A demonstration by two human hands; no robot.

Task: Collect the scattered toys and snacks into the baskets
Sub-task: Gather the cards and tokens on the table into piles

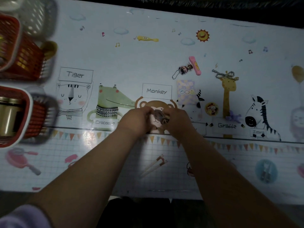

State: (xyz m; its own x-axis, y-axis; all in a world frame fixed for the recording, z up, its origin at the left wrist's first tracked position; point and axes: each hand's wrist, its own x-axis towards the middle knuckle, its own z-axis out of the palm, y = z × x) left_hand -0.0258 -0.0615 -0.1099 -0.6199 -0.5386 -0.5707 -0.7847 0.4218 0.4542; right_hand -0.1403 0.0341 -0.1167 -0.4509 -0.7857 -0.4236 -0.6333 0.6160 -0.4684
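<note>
Together, the left hand (139, 120) and right hand (178, 120) curl their fingers round a small grey-brown toy (159, 116) held between them over the bench (115, 162). Just beyond the right hand lie a purple packet (185, 91) and a round badge (211, 109). Farther off, a doll keychain (183, 69) sits beside a pink toy phone (195, 65). Farthest beyond both hands lies a yellow toy (147, 38). Well to the left of the left hand stand blurred red baskets (30, 102), the nearer holding gold cans (8, 112).

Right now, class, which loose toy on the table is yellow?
The long yellow toy, alone near the far edge; the other long toy is pink, beside the keychain doll.
</note>
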